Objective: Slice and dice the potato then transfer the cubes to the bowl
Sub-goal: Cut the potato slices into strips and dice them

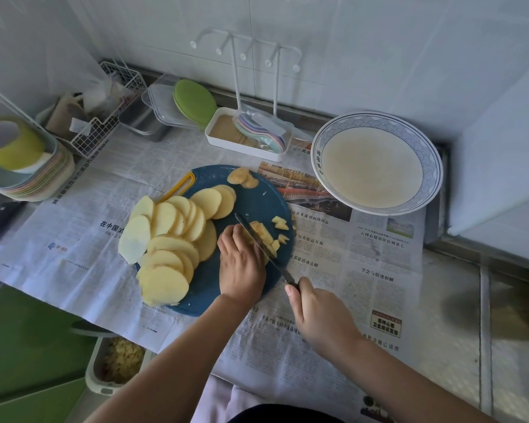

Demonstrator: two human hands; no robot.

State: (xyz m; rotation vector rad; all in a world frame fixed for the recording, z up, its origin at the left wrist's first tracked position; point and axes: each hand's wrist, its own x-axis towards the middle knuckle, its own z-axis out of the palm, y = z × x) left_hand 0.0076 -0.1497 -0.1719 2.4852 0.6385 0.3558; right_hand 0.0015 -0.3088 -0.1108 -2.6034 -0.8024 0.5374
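Observation:
A round blue cutting board (251, 199) lies on newspaper. Several pale potato slices (168, 239) are heaped on its left half. My left hand (242, 264) presses down on a small stack of potato strips (261, 232) at the board's right side. My right hand (318, 312) grips the handle of a knife (261, 247), whose blade lies across the strips, right beside my left fingers. A few cut cubes (280, 224) lie to the right of the blade. Two peel-end pieces (242, 177) rest at the board's far edge. The wide blue-rimmed bowl (327, 138) stands at the back right, with no potato in it.
A yellow peeler (179, 186) lies at the board's far left edge. A white tray with a hook rack (248, 138) stands behind the board. Stacked plates (25, 166) and a wire basket (104, 117) are at the left. A bin with peelings (116, 364) sits below the counter edge.

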